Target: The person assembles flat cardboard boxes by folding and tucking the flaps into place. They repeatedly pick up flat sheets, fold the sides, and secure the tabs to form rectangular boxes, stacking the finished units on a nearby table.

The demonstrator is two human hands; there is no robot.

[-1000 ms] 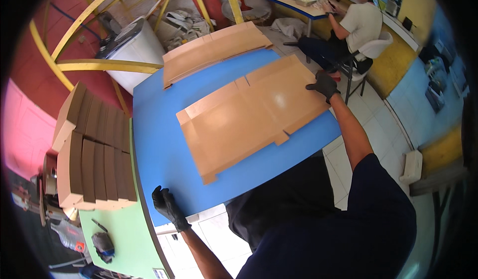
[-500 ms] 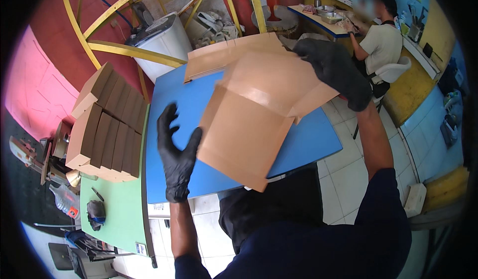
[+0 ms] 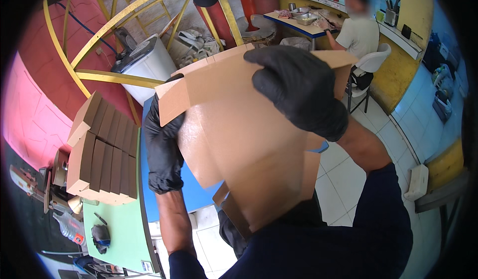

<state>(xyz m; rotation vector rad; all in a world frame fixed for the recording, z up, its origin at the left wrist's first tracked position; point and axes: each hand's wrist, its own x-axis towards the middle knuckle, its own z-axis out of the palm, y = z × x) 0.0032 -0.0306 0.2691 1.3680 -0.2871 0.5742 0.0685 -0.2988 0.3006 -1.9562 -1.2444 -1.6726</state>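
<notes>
A brown cardboard box blank, partly unfolded with its flaps sticking out, is held up in front of my body over the blue table. My left hand, in a black glove, grips its left edge beside a small folded flap. The left fingertips are partly hidden behind the cardboard. My right hand, gloved in black too, lies across the upper right of the blank with its fingers curled at the top edge. The cardboard covers much of the blue table.
Stacked brown boxes stand on the green table at the left, near a dark pouch. Yellow metal bars and a white washing machine are behind. A seated person works at a far-right table.
My left hand, apart from the cardboard before, now holds its left edge. The blank has been turned and raised closer to me, and my right hand has moved leftward over it.
</notes>
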